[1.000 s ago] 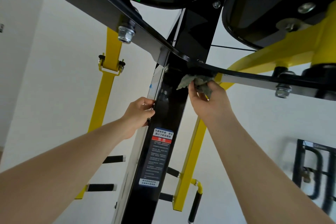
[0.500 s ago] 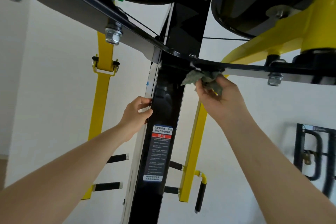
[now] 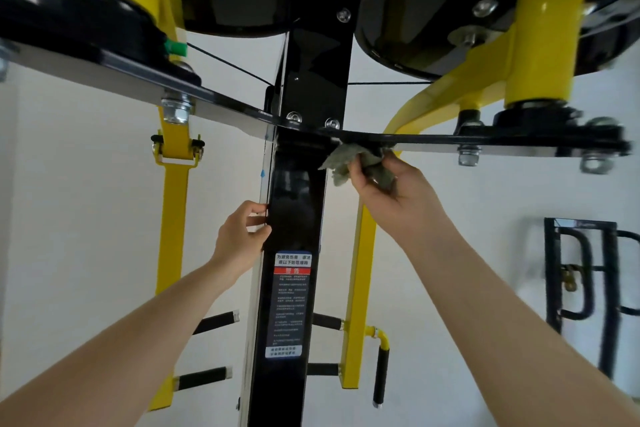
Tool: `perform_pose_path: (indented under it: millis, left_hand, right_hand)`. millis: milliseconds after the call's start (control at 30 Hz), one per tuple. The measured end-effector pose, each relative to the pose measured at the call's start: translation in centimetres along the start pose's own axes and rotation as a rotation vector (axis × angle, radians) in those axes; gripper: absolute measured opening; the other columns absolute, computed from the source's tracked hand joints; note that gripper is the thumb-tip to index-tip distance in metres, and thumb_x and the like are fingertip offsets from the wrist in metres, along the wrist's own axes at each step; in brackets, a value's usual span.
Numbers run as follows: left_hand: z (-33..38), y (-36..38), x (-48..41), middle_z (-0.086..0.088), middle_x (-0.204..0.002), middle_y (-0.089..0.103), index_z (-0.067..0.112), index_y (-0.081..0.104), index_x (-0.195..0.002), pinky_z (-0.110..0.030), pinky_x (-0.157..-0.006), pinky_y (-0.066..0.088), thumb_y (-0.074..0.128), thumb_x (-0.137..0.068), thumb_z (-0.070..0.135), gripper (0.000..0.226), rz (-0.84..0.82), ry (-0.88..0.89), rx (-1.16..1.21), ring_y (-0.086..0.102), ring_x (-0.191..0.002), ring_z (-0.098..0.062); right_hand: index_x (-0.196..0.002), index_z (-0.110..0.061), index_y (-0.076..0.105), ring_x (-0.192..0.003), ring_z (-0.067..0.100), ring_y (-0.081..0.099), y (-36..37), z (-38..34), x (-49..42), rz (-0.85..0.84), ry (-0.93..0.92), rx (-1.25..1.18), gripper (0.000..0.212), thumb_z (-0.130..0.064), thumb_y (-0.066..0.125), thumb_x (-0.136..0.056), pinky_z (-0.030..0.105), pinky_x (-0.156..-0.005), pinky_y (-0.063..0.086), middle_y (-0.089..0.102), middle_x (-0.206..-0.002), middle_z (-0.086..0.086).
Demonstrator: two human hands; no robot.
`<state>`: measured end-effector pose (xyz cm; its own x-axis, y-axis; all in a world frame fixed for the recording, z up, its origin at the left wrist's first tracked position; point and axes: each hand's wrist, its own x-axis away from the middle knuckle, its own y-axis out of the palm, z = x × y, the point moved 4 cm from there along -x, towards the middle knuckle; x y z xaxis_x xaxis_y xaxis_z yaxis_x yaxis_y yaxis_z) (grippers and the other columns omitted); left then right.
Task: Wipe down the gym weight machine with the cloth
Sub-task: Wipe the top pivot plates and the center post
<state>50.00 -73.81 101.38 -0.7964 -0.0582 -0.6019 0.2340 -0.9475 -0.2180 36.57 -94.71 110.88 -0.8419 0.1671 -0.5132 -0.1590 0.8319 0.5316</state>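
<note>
The gym weight machine has a black central post (image 3: 294, 218) with a warning label (image 3: 290, 302), a black crossbar (image 3: 450, 140) and yellow arms. A crumpled grey-green cloth (image 3: 346, 161) is bunched in my right hand (image 3: 391, 191), which grips it and presses it against the underside of the crossbar just right of the post. My left hand (image 3: 240, 239) holds the left edge of the black post, fingers curled round that edge, a little above the label.
Yellow swing arms (image 3: 171, 218) (image 3: 360, 288) with black grip handles (image 3: 381, 374) hang on both sides of the post. Large black pulley covers (image 3: 415, 10) sit overhead. A black metal rack (image 3: 588, 288) stands against the white wall at the right.
My right hand has slid the cloth rightward along the underside of the crossbar. The left hand has stayed on the post edge. The view has tilted up a little.
</note>
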Motion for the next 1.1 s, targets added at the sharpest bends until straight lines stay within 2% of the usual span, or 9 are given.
perform_pose_path:
  millis: [33,100,267,433,533,600,733,933,1100]
  left_hand:
    - [0.0,0.1,-0.1,0.000,-0.123,0.065,0.028,0.054,-0.117,-0.050,-0.092,0.058,0.065,-0.097,0.013,0.028,0.008,-0.001,-0.006,0.065,-0.111,-0.024]
    - [0.0,0.2,-0.1,0.000,-0.123,0.066,0.028,0.054,-0.116,-0.051,-0.091,0.059,0.066,-0.096,0.012,0.028,0.029,-0.004,-0.028,0.066,-0.111,-0.025]
    - [0.3,0.3,0.2,-0.003,-0.123,0.066,0.023,0.055,-0.122,-0.052,-0.091,0.058,0.065,-0.096,0.011,0.030,0.051,-0.025,-0.031,0.066,-0.110,-0.026]
    - [0.5,0.3,0.3,-0.004,-0.125,0.065,0.022,0.055,-0.126,-0.052,-0.093,0.058,0.064,-0.097,0.010,0.033,0.056,-0.055,-0.011,0.065,-0.110,-0.027]
    - [0.4,0.4,0.2,-0.005,-0.121,0.068,0.024,0.056,-0.126,-0.049,-0.091,0.059,0.061,-0.097,0.009,0.033,0.043,-0.122,0.053,0.068,-0.104,-0.025]
    - [0.5,0.4,0.2,-0.005,-0.117,0.069,0.024,0.056,-0.126,-0.047,-0.089,0.060,0.058,-0.099,0.008,0.032,0.022,-0.183,0.122,0.069,-0.098,-0.024]
    - [1.0,-0.2,0.5,-0.007,-0.118,0.067,0.023,0.057,-0.131,-0.035,-0.082,0.059,0.057,-0.100,0.011,0.034,-0.047,-0.225,0.196,0.067,-0.104,-0.024]
    - [1.6,-0.9,1.2,-0.005,-0.124,0.063,0.025,0.053,-0.141,-0.022,-0.073,0.054,0.057,-0.101,0.016,0.041,-0.153,-0.240,0.211,0.065,-0.106,-0.018]
    - [1.1,-1.0,1.1,-0.003,-0.126,0.066,0.026,0.054,-0.141,-0.026,-0.084,0.055,0.059,-0.101,0.018,0.042,-0.158,-0.239,0.224,0.065,-0.109,-0.018]
  right_hand:
    - [-0.098,0.000,0.068,-0.107,0.020,0.066,-0.1,0.0,0.4,0.019,0.114,-0.325,0.015,-0.009,0.056,-0.098,0.030,-0.082,0.057,0.071,-0.106,0.013]
    - [-0.104,0.003,0.068,-0.116,0.029,0.063,-0.6,-0.6,1.0,0.068,0.145,-0.507,0.016,0.000,0.054,-0.097,0.035,-0.091,0.057,0.070,-0.105,0.016]
    - [-0.117,0.002,0.066,-0.103,0.026,0.066,-2.5,-2.4,2.7,0.062,0.011,-0.417,0.021,0.000,0.053,-0.100,0.036,-0.097,0.055,0.073,-0.091,0.011]
    - [-0.124,0.001,0.064,-0.118,0.022,0.064,-3.2,-2.0,1.7,0.109,-0.045,-0.464,0.026,-0.002,0.056,-0.099,0.032,-0.093,0.057,0.069,-0.117,0.009]
    - [-0.122,-0.009,0.065,-0.103,0.007,0.066,-2.2,-0.7,0.8,0.039,0.003,-0.325,0.030,-0.029,0.060,-0.099,0.021,-0.087,0.056,0.069,-0.113,0.000]
    - [-0.117,-0.022,0.065,-0.109,0.010,0.064,-1.2,1.1,0.9,0.047,0.103,-0.199,0.032,-0.046,0.061,-0.096,0.027,-0.096,0.052,0.067,-0.111,-0.007]
    - [-0.097,-0.001,0.067,-0.099,0.023,0.068,0.8,1.5,0.6,0.064,0.142,-0.423,0.008,-0.007,0.062,-0.097,0.030,-0.081,0.059,0.074,-0.091,0.014]
    - [-0.107,-0.006,0.065,-0.099,0.024,0.072,-0.7,1.2,1.6,0.004,0.044,-0.445,0.014,-0.015,0.062,-0.096,0.030,-0.083,0.061,0.072,-0.105,0.014]
    - [-0.110,-0.005,0.067,-0.099,0.022,0.073,-5.2,4.7,-1.2,0.174,0.094,-0.272,0.017,-0.017,0.062,-0.098,0.031,-0.087,0.060,0.072,-0.111,0.013]
